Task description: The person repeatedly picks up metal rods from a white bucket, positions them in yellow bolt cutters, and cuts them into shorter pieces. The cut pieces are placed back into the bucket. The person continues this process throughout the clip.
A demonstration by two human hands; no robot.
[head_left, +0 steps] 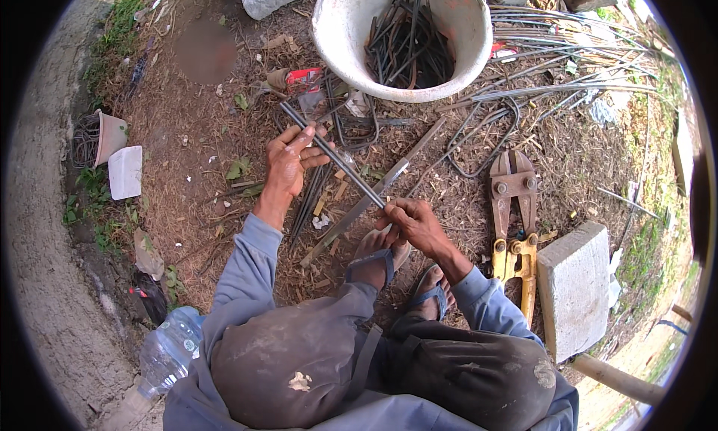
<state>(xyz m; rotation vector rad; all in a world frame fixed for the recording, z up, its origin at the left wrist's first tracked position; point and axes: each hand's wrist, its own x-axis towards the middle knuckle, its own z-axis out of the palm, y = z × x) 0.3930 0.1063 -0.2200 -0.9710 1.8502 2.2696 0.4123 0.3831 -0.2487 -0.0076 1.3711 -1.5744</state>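
Observation:
A short bundle of dark steel rods (348, 170) slants between my hands, its far end up to the left and its near end down to the right. My left hand (289, 160) holds it near the far end, thumb on top and fingers underneath. Closed in a pinch, my right hand (416, 225) grips the near end. I cannot tell exactly how many rods there are. Below them a long flat strip (336, 230) lies slanted on the ground. More cut rods (308, 206) lie beneath my left wrist.
Beyond my hands stands a whitish bucket (333, 38) with bent rods inside. Long rods (576, 53) spread at the far right. Bolt cutters (514, 206) with yellow handles lie right, beside a concrete block (580, 289). A clear plastic bottle (170, 352) is at left.

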